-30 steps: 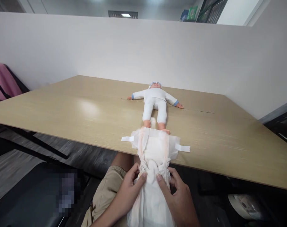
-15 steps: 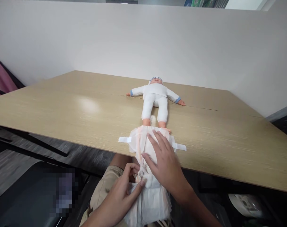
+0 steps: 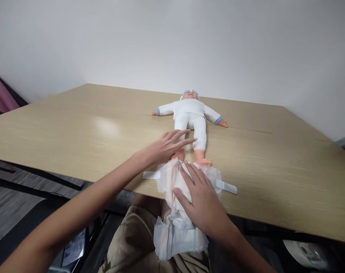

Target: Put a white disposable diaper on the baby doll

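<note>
Here, right hand (image 3: 201, 199) on one diaper (image 3: 179, 240), left hand (image 3: 170, 145) by one doll (image 3: 190, 107)

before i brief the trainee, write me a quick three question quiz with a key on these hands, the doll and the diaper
1. True or false: the white-clothed doll with blue cuffs lies face up on the light-brown wood-grain table.
2. The bare right hand lies on which thing?
A) the doll's cap
B) the white diaper with two side tabs
C) the doll's chest
3. Fill in: in this view, the bare left hand has its fingertips in front of the doll's white-trousered ____.

Key: 1. True. 2. B. 3. legs.
</note>
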`<state>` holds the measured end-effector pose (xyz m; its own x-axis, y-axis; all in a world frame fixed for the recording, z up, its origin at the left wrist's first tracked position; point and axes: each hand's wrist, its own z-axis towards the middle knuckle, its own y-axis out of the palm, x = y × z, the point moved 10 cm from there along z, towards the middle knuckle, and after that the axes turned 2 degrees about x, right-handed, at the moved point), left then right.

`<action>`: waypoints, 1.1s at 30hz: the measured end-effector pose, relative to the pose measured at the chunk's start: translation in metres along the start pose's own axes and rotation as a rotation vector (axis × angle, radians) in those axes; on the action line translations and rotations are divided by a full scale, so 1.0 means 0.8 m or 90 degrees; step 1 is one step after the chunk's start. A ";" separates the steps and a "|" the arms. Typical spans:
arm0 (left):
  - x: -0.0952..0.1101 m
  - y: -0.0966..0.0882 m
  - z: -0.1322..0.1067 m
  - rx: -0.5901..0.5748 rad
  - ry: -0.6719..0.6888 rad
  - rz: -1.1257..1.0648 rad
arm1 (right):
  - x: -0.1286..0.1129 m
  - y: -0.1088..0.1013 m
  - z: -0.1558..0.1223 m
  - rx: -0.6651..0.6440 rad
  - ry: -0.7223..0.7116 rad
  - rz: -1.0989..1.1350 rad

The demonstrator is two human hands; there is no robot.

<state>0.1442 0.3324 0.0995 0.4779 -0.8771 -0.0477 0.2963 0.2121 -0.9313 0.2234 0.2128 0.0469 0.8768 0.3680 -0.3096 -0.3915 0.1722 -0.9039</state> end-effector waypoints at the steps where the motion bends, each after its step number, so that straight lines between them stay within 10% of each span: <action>1: 0.002 0.015 0.016 -0.042 0.054 0.020 | 0.001 0.000 0.000 0.005 -0.001 0.003; 11: 0.023 0.034 0.075 -0.022 0.276 -0.104 | 0.005 0.005 -0.002 -0.001 -0.016 0.015; 20: -0.001 -0.043 0.117 0.034 0.231 -0.352 | 0.024 0.021 0.028 -0.061 -0.041 0.004; 33: -0.061 -0.110 0.159 0.106 0.079 -0.490 | 0.135 0.048 0.220 -0.023 -0.060 -0.039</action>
<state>0.2004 0.4113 0.2300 -0.0041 -0.8431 0.5377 0.6302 -0.4197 -0.6532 0.2540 0.4199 0.0303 0.8681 0.4419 -0.2260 -0.3259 0.1640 -0.9311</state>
